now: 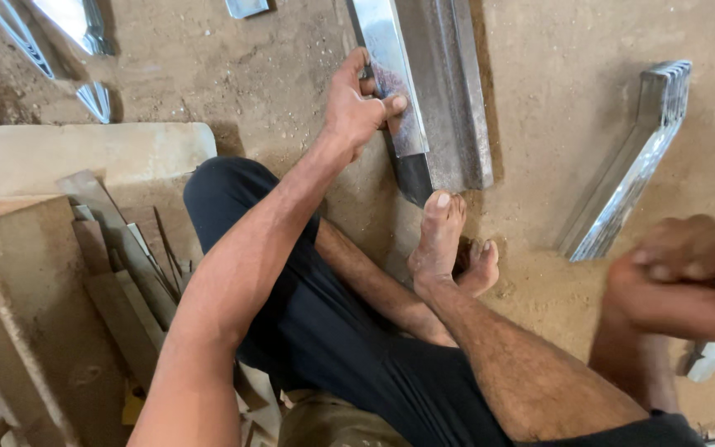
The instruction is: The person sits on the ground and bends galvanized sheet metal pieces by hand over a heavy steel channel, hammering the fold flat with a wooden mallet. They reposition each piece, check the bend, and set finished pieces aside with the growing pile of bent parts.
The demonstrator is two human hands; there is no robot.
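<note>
The left hand (356, 108) grips the edge of the long, shiny, folded grey metal strip (424, 99) on the sandy floor, likely stiff and sharp, while the blurry right hand (680, 273) seems closed on something.

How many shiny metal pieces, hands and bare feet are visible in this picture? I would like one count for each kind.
Shiny metal pieces: 5, including the channel gripped by the left hand
Hands: 2, left and right hand
Bare feet: 2
Total: 9
</note>
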